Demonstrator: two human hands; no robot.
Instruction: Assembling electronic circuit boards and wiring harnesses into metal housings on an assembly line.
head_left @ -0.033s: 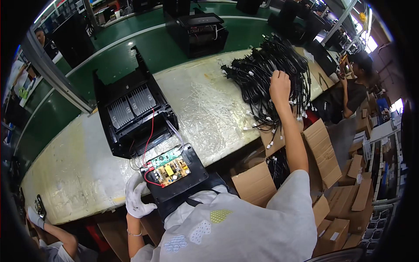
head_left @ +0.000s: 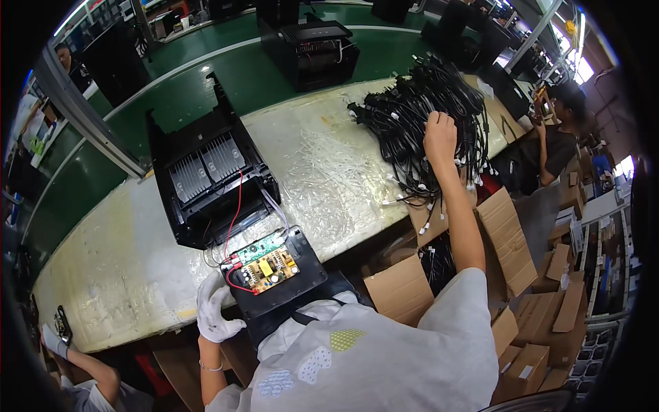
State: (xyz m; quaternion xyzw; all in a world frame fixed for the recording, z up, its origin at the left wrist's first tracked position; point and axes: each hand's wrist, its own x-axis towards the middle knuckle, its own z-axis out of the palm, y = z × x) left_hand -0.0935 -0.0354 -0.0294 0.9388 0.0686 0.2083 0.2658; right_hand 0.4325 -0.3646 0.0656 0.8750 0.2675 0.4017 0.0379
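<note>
My right hand (head_left: 441, 139), bare, rests over a big heap of black cables (head_left: 391, 130) with white plugs. Its fingers are curled, and their tips are hidden, so what they grip cannot be made out. My left hand (head_left: 218, 312) wears a white glove, its thumb spread from the fingers and nothing between them. Beside it, a black panel (head_left: 309, 275) bears a tan and green circuit board (head_left: 271, 270). Red and pale wires run from there to a black housing (head_left: 206, 213) with silver finned heat sinks (head_left: 223, 159), which stands on the table.
White cable ties (head_left: 333, 158) lie scattered on the film-covered table (head_left: 123, 268). Open cardboard boxes (head_left: 508, 240) stand by my right arm. Beyond the table, another black unit (head_left: 309, 55) sits on a green conveyor (head_left: 226, 79). Co-workers are at left and right.
</note>
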